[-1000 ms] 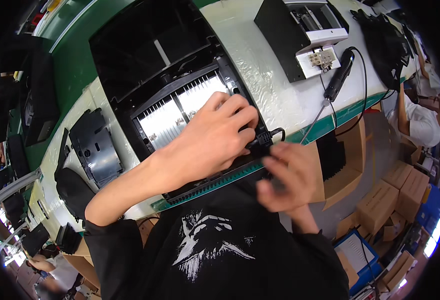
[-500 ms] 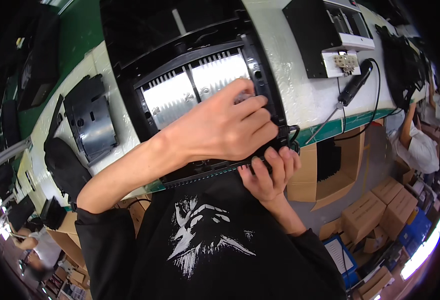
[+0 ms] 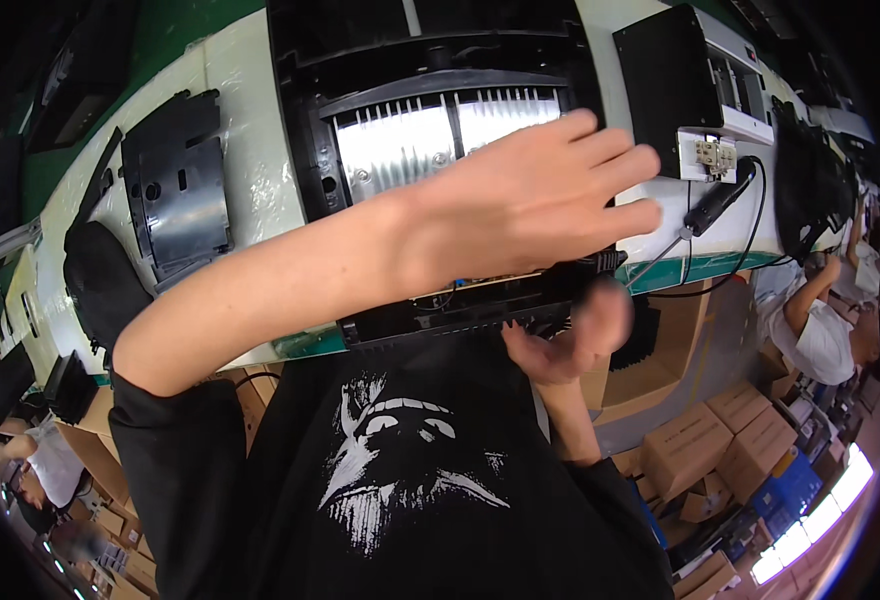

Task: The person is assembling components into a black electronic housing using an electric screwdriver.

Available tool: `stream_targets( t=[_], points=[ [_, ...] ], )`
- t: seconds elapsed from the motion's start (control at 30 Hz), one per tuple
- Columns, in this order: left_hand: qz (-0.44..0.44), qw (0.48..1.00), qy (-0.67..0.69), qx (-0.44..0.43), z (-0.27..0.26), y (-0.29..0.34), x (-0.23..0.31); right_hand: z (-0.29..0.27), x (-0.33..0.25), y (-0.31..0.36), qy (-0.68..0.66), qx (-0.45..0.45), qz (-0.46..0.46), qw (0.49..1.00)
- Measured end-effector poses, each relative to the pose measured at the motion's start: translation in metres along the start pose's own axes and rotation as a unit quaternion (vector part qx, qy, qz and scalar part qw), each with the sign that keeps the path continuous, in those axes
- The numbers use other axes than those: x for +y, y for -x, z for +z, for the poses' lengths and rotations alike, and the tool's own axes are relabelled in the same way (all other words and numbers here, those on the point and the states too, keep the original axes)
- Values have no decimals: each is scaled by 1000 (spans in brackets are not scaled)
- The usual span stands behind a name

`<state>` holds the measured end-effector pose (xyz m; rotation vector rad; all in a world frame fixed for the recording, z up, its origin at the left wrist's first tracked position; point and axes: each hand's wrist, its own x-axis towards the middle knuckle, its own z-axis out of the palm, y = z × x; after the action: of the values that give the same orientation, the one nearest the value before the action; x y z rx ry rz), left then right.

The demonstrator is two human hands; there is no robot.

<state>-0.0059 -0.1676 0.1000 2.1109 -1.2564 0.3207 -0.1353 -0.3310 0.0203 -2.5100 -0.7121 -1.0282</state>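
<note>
A black plastic housing (image 3: 310,95) lies on the bench in front of me, with a ribbed silvery metal plate (image 3: 396,150) set in it. My left hand (image 3: 560,190) stretches across the housing from the left, hiding its right side. Its fingers are spread past the right edge, and nothing shows in them. By the near right corner, my right hand (image 3: 570,345) is raised with thumb and fingers apart. Motion smears its fingertips, and I see no object in it. A corded electric screwdriver (image 3: 717,208) lies to the right of my left fingers.
A curved black plastic panel (image 3: 178,190) lies at left. Back right stands a black-and-white box-shaped machine (image 3: 665,85) with a small metal fitting (image 3: 715,155). Below the bench edge are an open carton (image 3: 650,385) and stacked cardboard boxes (image 3: 695,450). Other people sit at both sides.
My left hand has moved right and its fingers have spread away from the housing. The right hand has come off the housing's near edge. The whole view has shifted slightly.
</note>
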Motion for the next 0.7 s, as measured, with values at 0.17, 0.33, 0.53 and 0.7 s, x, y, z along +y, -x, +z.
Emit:
stream_targets(
  t=[0.17,0.33,0.53,0.7],
  points=[
    [-2,991,-129,-39,8,-9,-2,-6,7,-15,-41,-24,44,998],
    [-46,961,-256,-91,24,-11,4,-5,3,-18,-77,-7,76,994],
    [-77,966,-243,-52,32,-9,5,-6,7,-18,-82,-17,55,995],
    [-88,981,-173,-27,31,-6,5,-6,9,-21,-73,-16,39,996]
  ],
)
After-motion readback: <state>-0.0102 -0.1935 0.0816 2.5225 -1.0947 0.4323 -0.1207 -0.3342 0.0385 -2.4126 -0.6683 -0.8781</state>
